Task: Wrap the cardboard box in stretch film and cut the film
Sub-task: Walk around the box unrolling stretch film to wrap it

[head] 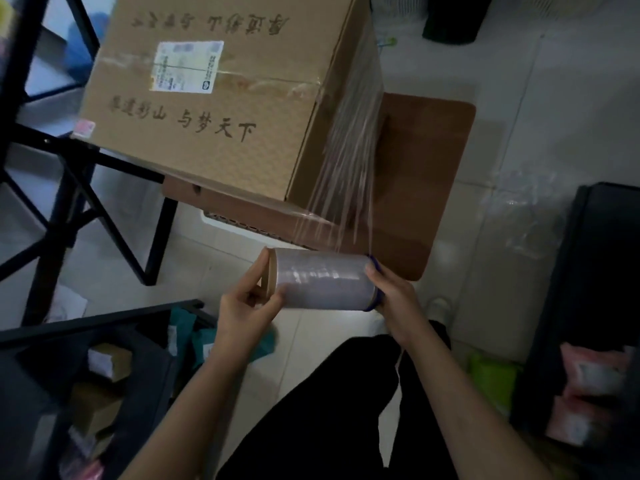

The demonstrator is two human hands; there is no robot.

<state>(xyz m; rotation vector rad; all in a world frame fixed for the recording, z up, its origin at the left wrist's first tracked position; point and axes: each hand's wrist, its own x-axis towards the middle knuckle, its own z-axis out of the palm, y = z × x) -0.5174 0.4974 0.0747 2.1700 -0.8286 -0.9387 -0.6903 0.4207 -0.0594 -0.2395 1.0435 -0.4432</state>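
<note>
A large cardboard box (pixel 214 109) with a white shipping label and printed characters stands on a small brown table (pixel 426 174). Stretch film (pixel 349 157) covers its right side and runs down in streaks to a roll of film (pixel 325 282) held level below the box's near corner. My left hand (pixel 242 306) grips the roll's left end, fingers reaching into the cardboard core. My right hand (pixel 394 299) grips the right end by its blue cap.
A black metal frame (pixel 69 188) stands at the left. A dark shelf with small parcels (pixel 100 368) is at lower left, a dark bin with pink packets (pixel 588 375) at right. Crumpled clear film (pixel 523 216) lies on the tiled floor. My dark trouser legs are below.
</note>
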